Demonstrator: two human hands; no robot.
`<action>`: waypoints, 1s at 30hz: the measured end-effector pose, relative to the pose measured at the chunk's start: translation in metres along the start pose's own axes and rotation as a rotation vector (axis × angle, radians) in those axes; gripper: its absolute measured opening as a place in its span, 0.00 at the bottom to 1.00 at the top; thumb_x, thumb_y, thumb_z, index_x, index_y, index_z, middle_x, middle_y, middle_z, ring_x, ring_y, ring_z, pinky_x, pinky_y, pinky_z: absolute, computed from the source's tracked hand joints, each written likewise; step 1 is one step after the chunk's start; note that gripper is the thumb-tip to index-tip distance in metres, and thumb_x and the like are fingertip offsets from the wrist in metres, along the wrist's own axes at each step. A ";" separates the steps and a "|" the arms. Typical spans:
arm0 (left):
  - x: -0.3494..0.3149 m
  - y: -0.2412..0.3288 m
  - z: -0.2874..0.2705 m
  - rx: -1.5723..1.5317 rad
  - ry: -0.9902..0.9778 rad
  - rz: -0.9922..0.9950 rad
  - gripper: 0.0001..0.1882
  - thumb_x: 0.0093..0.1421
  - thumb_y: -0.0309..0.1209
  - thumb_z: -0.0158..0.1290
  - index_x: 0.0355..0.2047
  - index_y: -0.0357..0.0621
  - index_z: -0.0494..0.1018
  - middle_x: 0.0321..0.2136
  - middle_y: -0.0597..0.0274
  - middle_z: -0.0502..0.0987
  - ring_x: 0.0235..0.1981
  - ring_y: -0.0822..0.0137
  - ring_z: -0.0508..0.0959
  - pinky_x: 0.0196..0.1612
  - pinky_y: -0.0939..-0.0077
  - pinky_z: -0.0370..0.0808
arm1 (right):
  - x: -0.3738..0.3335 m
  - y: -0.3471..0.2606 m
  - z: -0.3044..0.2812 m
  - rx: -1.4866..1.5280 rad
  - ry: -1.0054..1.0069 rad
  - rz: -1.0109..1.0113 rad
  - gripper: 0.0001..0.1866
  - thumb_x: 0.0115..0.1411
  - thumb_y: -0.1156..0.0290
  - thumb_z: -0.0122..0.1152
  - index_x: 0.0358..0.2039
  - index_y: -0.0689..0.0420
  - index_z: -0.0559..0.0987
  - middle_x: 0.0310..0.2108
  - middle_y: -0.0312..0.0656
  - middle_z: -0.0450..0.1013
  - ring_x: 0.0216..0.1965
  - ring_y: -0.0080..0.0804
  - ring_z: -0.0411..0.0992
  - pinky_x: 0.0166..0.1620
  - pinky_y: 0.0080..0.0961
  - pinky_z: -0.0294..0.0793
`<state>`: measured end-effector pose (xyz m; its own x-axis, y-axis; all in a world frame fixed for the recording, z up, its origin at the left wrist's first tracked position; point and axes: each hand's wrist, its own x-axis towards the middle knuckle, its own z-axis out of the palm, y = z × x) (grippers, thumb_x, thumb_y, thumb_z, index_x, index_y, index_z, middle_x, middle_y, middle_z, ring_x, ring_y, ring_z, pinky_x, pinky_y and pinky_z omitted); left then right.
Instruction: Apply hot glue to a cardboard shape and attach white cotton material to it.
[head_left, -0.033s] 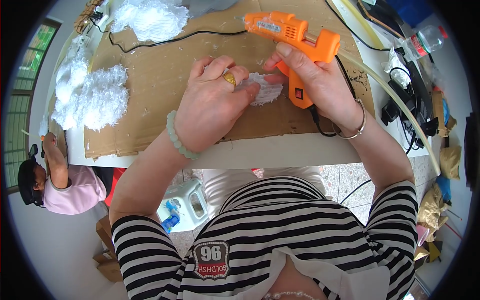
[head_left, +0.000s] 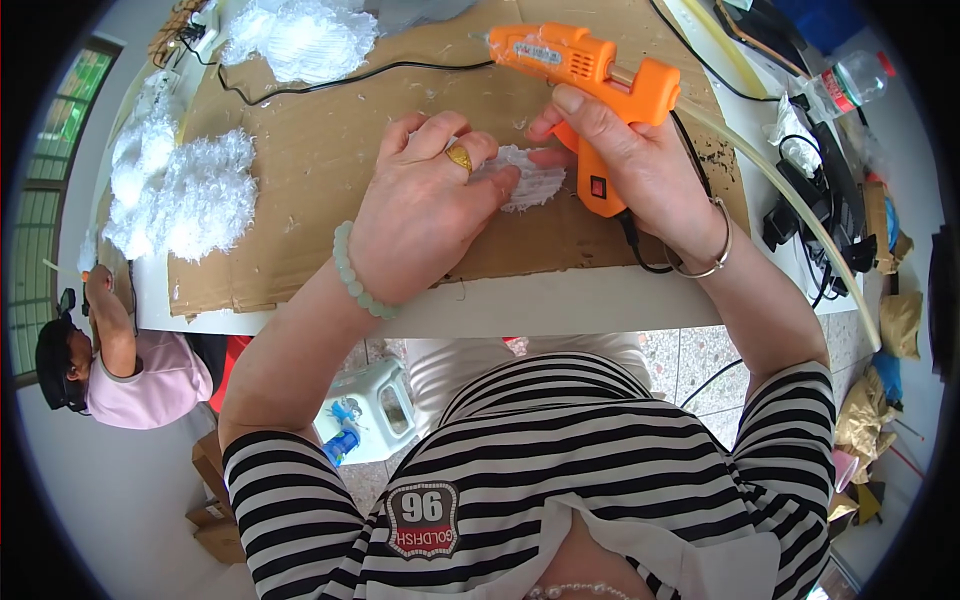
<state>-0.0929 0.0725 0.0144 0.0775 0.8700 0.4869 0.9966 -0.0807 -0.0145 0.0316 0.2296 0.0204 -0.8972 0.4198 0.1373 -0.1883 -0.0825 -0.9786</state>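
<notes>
My right hand (head_left: pixel 640 150) is wrapped round the grip of an orange hot glue gun (head_left: pixel 580 55), whose nozzle points to the left. Two of its fingertips reach past the grip to the edge of a small white fibrous piece (head_left: pixel 535 180) lying on the cardboard. On the other side of that piece, my left hand (head_left: pixel 425 205) has its fingers curled and closed down on it, thumb and forefinger on its left end. Part of the white piece is hidden beneath the left hand. A black cord leaves the bottom of the glue gun's grip.
A brown cardboard sheet (head_left: pixel 310 200) covers the white table. Fluffy white pieces (head_left: pixel 190 190) lie at the left, with another white bundle (head_left: pixel 300 42) at the back. A black cord (head_left: pixel 400 65) crosses behind my hands. A plastic bottle (head_left: pixel 850 85) and cables are at the right; a co-worker (head_left: pixel 145 370) sits left.
</notes>
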 end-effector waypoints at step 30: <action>-0.052 -0.045 -0.039 -0.248 0.273 -0.543 0.14 0.45 0.16 0.55 0.34 0.41 0.73 0.25 0.61 0.76 0.32 0.66 0.75 0.37 0.75 0.71 | 0.000 0.005 0.004 -0.055 -0.068 0.060 0.16 0.63 0.60 0.48 0.36 0.60 0.74 0.30 0.36 0.73 0.34 0.22 0.70 0.39 0.21 0.70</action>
<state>-0.1431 0.0115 0.0238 -0.4773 0.6663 0.5729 0.8538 0.1975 0.4817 0.0289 0.2258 0.0158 -0.9316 0.3533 0.0861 -0.1126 -0.0552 -0.9921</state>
